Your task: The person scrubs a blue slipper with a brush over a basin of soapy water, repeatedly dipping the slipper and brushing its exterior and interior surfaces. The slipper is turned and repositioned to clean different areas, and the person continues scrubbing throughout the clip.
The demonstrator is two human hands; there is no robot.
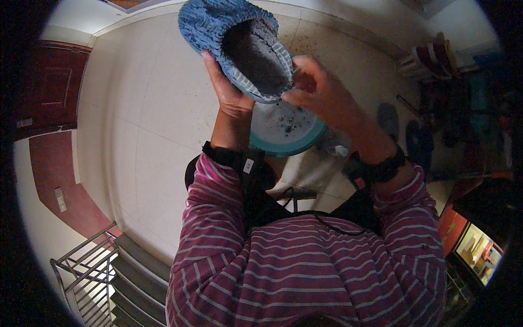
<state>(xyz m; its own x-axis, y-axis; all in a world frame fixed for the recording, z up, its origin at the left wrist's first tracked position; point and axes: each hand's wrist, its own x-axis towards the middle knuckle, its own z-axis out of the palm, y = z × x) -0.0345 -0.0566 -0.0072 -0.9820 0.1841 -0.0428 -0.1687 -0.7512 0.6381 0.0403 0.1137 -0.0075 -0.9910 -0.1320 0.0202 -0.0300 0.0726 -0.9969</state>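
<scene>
A blue fuzzy slipper [208, 24] is held up over a basin, its dark opening facing me and its heel end towards me. My left hand [231, 88] grips it from beneath, with the thumb along its left side. At the heel, the fingertips and thumb of my right hand [316, 88] hold the pale checked edge of the lining. The reddish area inside the curl of that hand is too shadowed to make out. Below both hands stands a teal-rimmed basin [282, 148] of cloudy, sudsy water with dark specks; the slipper and my hands hide its far part.
Pale floor tiles [163, 90] surround the basin, with dark specks beyond it. Dark footwear [387, 116] lies at the right, near a cluttered rack [437, 61]. Stairs [141, 282] with a metal railing [83, 265] descend at lower left. A brown door [53, 88] stands at the left.
</scene>
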